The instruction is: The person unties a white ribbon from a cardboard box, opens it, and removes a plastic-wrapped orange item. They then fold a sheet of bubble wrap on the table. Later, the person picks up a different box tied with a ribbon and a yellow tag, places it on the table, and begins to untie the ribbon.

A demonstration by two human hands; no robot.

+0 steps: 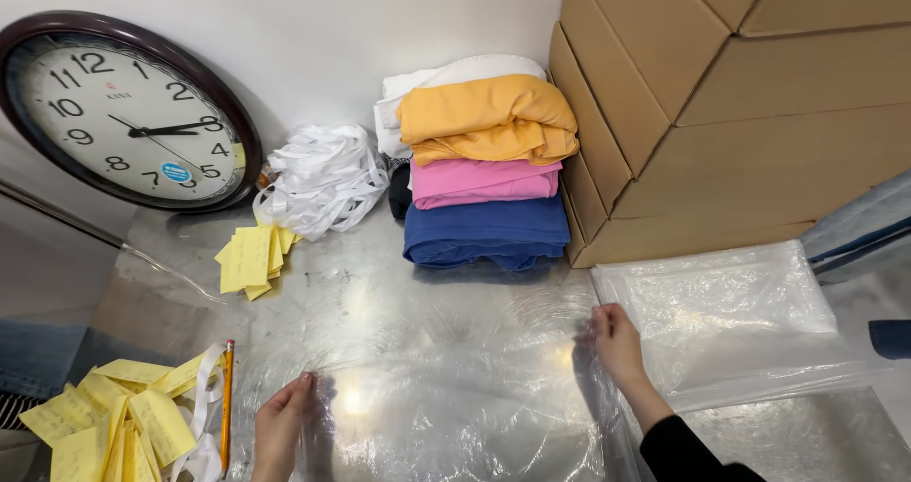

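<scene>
A clear plastic bag (446, 387) lies spread flat in the middle of the shiny metal surface (361, 283), and both hands are on it. The left hand (283, 425) sits at the bag's near-left edge, fingers curled down onto the film in a closed grip on the plastic. The right hand (617, 342) is over at the bag's far-right corner, fingertips pinched together on the film there; a dark sleeve (688, 449) runs back from its wrist.

Just right of that hand lies a stack of more clear bags (740, 321), flat and slightly crumpled, touching the spread bag's edge.

Behind the bag, against the wall, there's a pile of folded garments: blue (484, 233) at the bottom, pink (484, 180) on that, orange-yellow (489, 117) on top, with something white (446, 79) tucked behind. Tight against the pile's right side rise brown cardboard boxes (721, 112), stacked high.

To the left of the garments, a tangle of white ribbon (323, 178), and just beside it a small heap of yellow paper slips (251, 259). A round wall clock (123, 112) with a dark rim leans against the wall at far left.

Down at the near-left corner, more yellow slips (114, 420) lie scattered, with a pencil (227, 401) lying alongside them, close to the left hand.
</scene>
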